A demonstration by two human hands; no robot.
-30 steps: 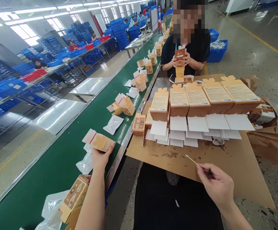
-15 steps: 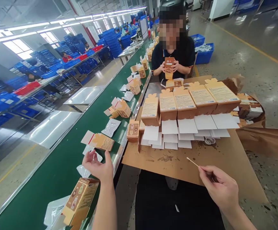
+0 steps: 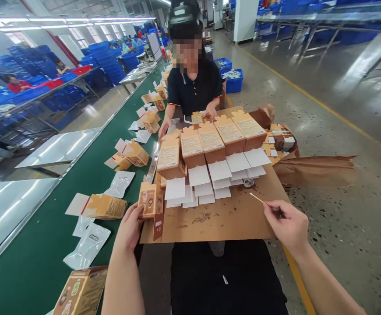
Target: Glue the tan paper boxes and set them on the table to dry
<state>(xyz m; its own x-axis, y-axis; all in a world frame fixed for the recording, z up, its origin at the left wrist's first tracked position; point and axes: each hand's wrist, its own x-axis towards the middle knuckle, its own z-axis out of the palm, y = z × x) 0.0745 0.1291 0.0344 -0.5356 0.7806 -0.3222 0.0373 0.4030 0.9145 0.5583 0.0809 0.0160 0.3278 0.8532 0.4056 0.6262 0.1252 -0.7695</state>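
My left hand point(image 3: 129, 226) has its fingers closed on the near left edge of a brown-and-tan printed carton point(image 3: 147, 200), which stands at the left edge of the cardboard sheet point(image 3: 206, 221). Part of the fingers is hidden by the carton. Over the sheet's right side, my right hand point(image 3: 287, 223) pinches a cotton swab point(image 3: 256, 197), its white tip pointing left. Several more cartons point(image 3: 192, 146) lie in a row with white flaps point(image 3: 199, 176) hanging toward me. A small round clear dish point(image 3: 248, 182) sits beside the flaps.
On my left runs a green conveyor belt point(image 3: 29, 245) carrying open cartons point(image 3: 108, 206) and silvery pouches point(image 3: 90, 245). A co-worker point(image 3: 193, 87) sits across the sheet, hands near the cartons. A brown paper-lined container point(image 3: 280, 144) of flat cartons stands at right.
My left hand has moved from above the belt onto the carton at the sheet's edge. The view has turned right. The co-worker has lowered the box held up before.
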